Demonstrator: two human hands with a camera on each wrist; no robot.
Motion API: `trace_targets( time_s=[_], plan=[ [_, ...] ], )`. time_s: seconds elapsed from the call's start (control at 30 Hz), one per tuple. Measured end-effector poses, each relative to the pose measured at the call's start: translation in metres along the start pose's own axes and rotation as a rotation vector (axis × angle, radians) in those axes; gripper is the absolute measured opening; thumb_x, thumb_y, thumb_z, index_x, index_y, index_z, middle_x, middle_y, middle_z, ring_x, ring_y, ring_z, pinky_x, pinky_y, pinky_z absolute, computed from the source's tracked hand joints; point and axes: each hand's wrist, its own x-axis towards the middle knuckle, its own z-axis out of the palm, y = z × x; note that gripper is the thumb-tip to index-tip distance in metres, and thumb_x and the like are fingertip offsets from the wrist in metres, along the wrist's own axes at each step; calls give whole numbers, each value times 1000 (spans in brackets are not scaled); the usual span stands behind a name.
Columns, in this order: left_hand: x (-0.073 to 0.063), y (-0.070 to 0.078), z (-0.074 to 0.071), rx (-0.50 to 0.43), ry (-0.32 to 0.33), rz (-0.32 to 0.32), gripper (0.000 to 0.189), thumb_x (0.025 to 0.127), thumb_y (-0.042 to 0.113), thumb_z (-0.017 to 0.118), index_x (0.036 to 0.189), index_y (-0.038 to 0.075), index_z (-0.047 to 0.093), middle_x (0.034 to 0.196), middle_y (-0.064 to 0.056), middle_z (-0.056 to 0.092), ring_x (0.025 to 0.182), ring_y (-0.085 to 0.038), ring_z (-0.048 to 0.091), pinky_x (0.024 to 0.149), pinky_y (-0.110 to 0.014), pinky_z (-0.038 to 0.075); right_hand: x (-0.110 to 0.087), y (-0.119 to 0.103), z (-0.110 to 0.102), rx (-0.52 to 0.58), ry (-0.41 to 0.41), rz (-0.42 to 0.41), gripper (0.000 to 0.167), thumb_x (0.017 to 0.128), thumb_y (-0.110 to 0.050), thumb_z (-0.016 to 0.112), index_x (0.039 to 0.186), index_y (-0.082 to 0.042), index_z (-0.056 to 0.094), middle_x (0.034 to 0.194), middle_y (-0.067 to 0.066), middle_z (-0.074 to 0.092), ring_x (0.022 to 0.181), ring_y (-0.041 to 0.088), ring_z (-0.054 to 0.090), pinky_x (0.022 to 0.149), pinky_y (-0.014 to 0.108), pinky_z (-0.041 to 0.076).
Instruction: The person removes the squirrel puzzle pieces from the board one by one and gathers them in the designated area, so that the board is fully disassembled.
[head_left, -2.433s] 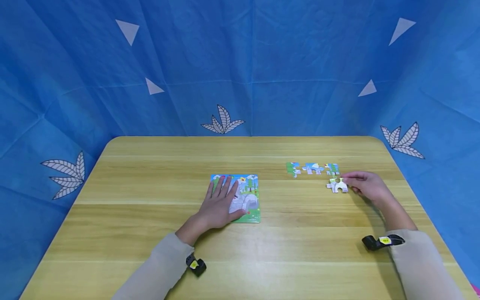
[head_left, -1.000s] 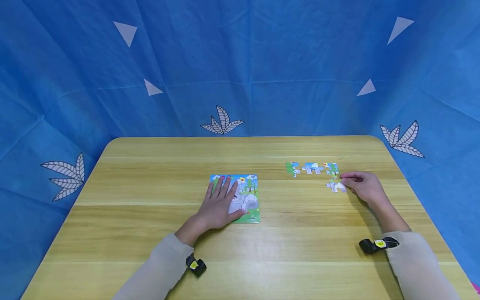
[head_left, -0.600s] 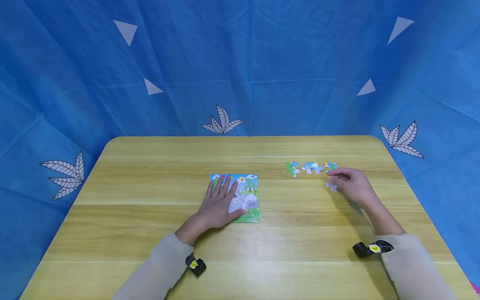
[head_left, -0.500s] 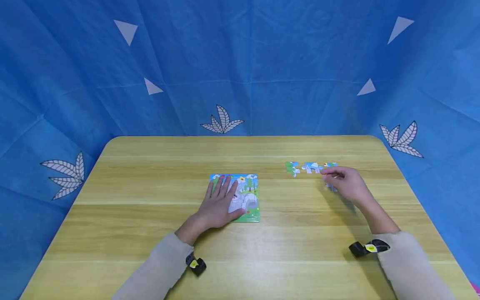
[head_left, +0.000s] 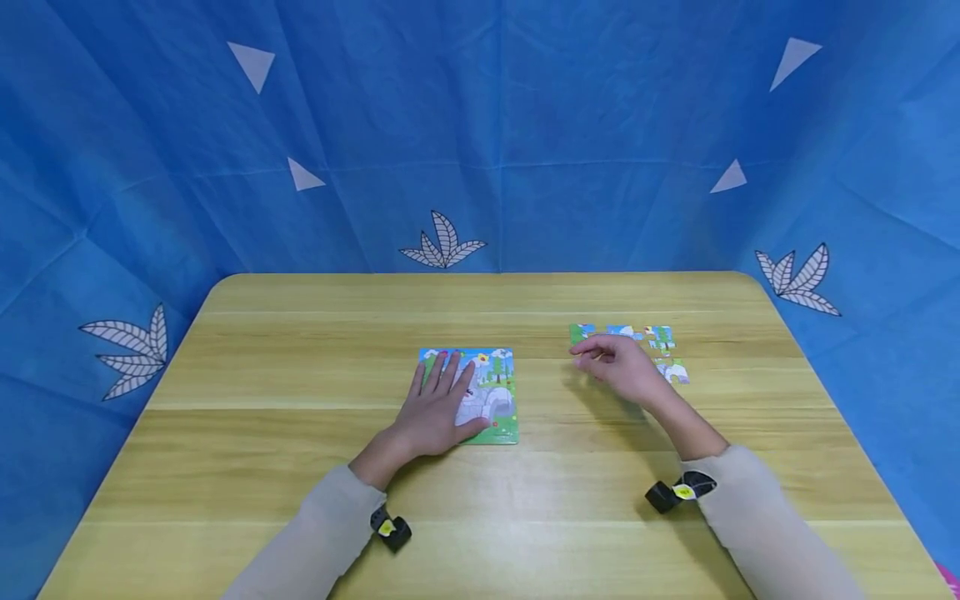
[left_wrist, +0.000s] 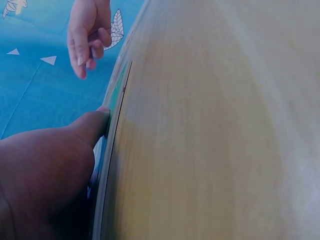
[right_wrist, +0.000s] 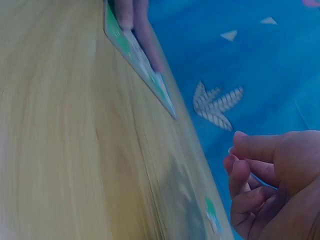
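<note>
My left hand (head_left: pixel 433 417) lies flat with spread fingers on a square jigsaw puzzle (head_left: pixel 504 404), which shows a grey animal, trees and green grass; the palm and fingers cover its left part. My right hand (head_left: pixel 618 367) is in the air right of the puzzle, fingers loosely curled. Nothing shows between its thumb and fingertips in the right wrist view. Behind it lie loose pieces: a green corner piece (head_left: pixel 581 332), a blue-and-white piece (head_left: pixel 621 330) partly hidden by the hand, a tree piece (head_left: pixel 662 340), and a grey-and-white piece (head_left: pixel 675 372) below that.
The wooden table (head_left: pixel 300 483) has rounded far corners. A blue cloth (head_left: pixel 600 125) with white triangles and leaf prints hangs behind and at both sides. Black wrist cameras sit by both sleeves.
My right hand has let go of the grey-and-white piece, leaving it below the tree piece, and has moved left past the loose pieces toward the puzzle. The left hand has stayed put.
</note>
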Motion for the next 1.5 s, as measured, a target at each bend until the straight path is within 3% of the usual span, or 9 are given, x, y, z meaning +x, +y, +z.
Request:
trace_targets(
  time_s=[0.23, 0.57, 0.8, 1.37, 1.5],
  plan=[
    [0, 0, 1, 2, 1, -9, 91, 100, 62, 49, 165, 12, 9, 170, -14, -7, 155, -33, -15, 121, -55, -12, 12, -18, 32, 36, -78, -34, 26, 100, -13, 66, 120, 2, 70, 103, 14, 69, 78, 32, 67, 69, 38, 55],
    [-1, 1, -2, 14, 17, -7, 91, 100, 63, 49, 165, 12, 12, 170, -14, -4, 156, -33, -12, 122, -56, -9, 29, -36, 76, -6, -118, -152, 18, 96, -11, 71, 111, -2, 75, 94, 5, 70, 80, 17, 63, 71, 33, 53],
    [-2, 0, 0, 16, 26, 0, 92, 99, 64, 50, 165, 12, 11, 170, -13, -4, 156, -33, -12, 122, -56, -9, 38, -41, 107, -58, -108, -136, 12, 93, -7, 74, 104, -5, 76, 86, 0, 67, 77, 13, 58, 71, 28, 50],
    [-1, -2, 0, 11, 50, 16, 92, 99, 64, 50, 165, 11, 14, 171, -13, -1, 156, -33, -9, 122, -55, -8, 37, -47, 126, -189, 20, -49, 7, 89, -13, 79, 96, -13, 77, 76, -6, 62, 69, 9, 54, 63, 26, 45],
    [-1, -4, -1, -3, 68, 24, 93, 99, 63, 51, 163, 7, 16, 170, -14, 5, 156, -34, -4, 123, -55, -4, 36, -49, 129, -206, 42, -44, 8, 88, -15, 81, 94, -14, 76, 74, -7, 62, 66, 8, 54, 58, 25, 43]
  ],
)
